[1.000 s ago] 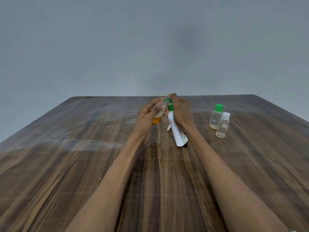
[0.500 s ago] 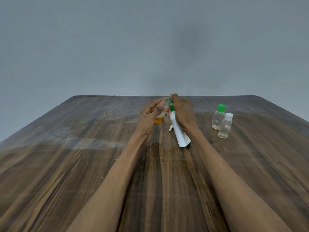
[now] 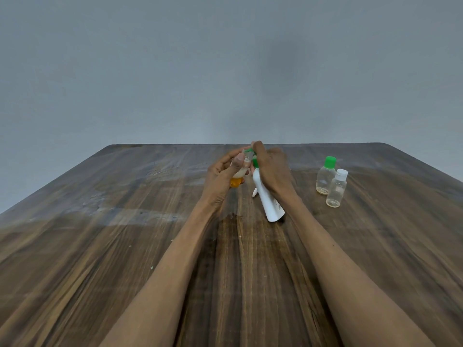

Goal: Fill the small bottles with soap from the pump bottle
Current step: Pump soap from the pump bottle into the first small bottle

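Above the table, right hand (image 3: 273, 169) presses pump bottle (image 3: 266, 196) tilted

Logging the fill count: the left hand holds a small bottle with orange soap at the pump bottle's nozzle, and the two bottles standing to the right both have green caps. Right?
Not quite. In the head view only the farther bottle has a green cap; the nearer bottle has a white one. The rest holds: the left hand holds the small bottle with orange soap at the pump bottle.
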